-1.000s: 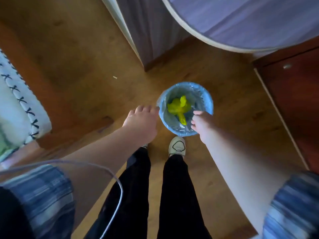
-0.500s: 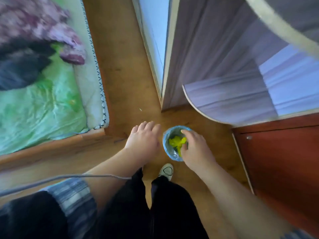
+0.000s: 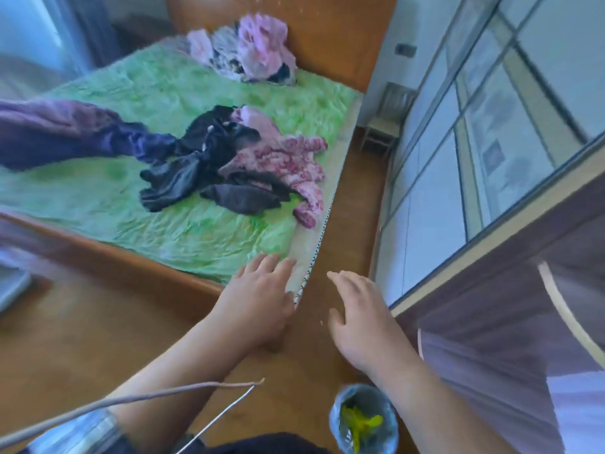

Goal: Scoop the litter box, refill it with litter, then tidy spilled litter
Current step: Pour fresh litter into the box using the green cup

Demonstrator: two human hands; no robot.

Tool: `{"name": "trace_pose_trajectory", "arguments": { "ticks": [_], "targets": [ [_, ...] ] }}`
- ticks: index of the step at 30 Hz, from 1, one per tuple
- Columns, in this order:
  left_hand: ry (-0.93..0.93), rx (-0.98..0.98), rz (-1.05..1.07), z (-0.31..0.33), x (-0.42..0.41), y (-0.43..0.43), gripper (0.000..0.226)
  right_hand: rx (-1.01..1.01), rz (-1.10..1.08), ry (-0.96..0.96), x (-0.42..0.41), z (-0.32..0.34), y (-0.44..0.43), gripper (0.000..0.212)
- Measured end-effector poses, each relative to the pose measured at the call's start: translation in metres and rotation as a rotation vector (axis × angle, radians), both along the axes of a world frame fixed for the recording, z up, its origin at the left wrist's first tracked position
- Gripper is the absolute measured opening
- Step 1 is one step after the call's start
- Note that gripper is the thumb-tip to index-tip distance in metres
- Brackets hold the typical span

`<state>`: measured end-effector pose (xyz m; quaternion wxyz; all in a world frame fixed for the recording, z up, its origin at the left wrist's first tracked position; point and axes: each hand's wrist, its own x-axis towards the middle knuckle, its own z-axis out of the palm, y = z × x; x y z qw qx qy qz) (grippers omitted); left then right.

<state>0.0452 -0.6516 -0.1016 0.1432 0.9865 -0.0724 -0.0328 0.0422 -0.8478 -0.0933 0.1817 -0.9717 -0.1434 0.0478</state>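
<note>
**Litter box out of sight, both hands empty**

Litter box and litter appear nowhere here. Only the small lined bin (image 3: 363,417) stands on the floor, below the right hand (image 3: 363,319). The left hand (image 3: 258,299) hovers further from the bin, fingers spread; the right is likewise loosely spread, holding nothing. The bin looks light; its rim seems the best hold.

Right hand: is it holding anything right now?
No. The right hand is open and empty, fingers spread above the wooden floor, with the lined bin below the forearm.
</note>
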Motion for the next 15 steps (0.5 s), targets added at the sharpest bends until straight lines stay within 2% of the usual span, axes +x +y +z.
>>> {"name": "trace_pose_trajectory", "arguments": {
  "ticks": [2,15],
  "targets": [
    [-0.010,-0.018,0.112,0.009,-0.014,0.055,0.060,-0.004,0.088,-0.035,0.005,0.008,0.054,0.058],
    [0.092,0.062,0.722,0.027,-0.167,0.452,0.064,0.012,0.537,0.054,-0.027,0.027,0.459,0.064]
  ]
}}
